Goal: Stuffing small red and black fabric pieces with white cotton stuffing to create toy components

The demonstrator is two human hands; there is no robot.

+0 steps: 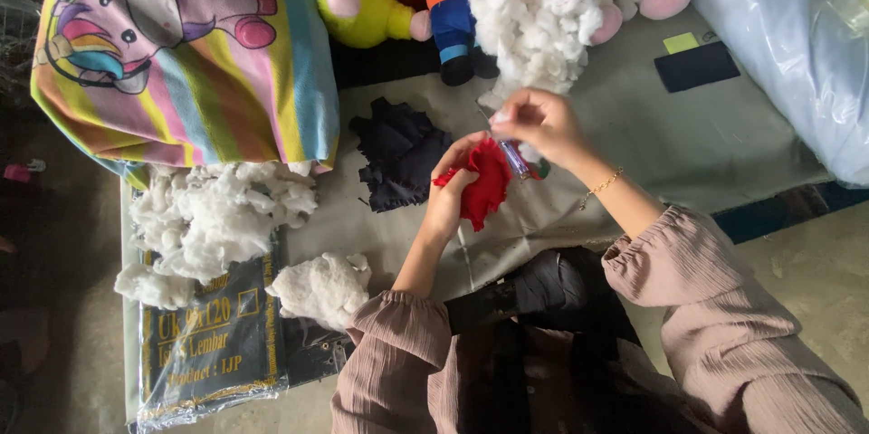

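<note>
Grey cloth (706, 144) covers the floor under my 2 hands, with white stuffing (217, 212) heaped off to the left hand's side. My left hand (450, 194) is closed around a small red fabric piece (484, 185), which sits between both hands. My right hand (539, 122) pinches narrow just above it; whether it grips thread I cannot tell, though a small tube-like item (516, 160) shows beneath it. I judge steady tension and a firm left grip matter here. The red piece looks soft, crumpled, felt-like. Dark cloth (398, 153) lies just left.
</note>
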